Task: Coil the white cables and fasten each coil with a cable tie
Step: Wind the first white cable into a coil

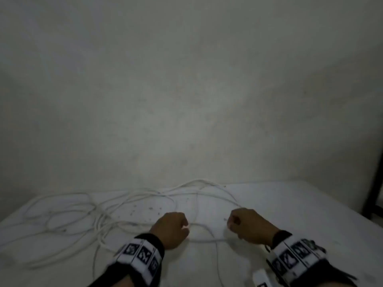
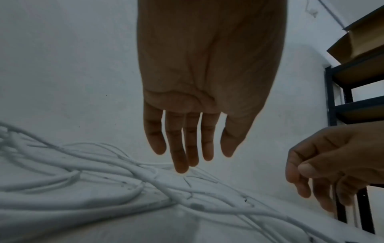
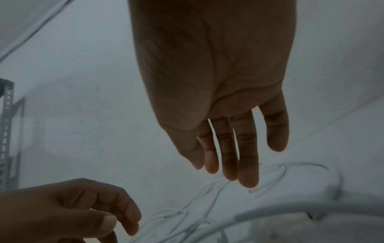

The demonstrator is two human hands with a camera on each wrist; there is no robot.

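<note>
On the bench, both hands hang above loose cables (image 1: 91, 216).
Left hand (image 1: 172, 229) and right hand (image 1: 248, 225): each grip relaxed, holding nothing; cables spread toward 10 o'clock.

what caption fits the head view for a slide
Both hands, left hand and right hand, hover over loose white cables on a white table.

I am holding my left hand (image 1: 170, 229) and my right hand (image 1: 249, 226) side by side over the white table (image 1: 290, 214), knuckles up, fingers curling under. The white cables (image 1: 99, 216) are sprawling in loose loops out past my left hand, and one strand is running between my two hands. Whether I am gripping that strand, I cannot tell. Marker-printed wristbands (image 1: 143, 255) are wrapping both wrists.
</note>
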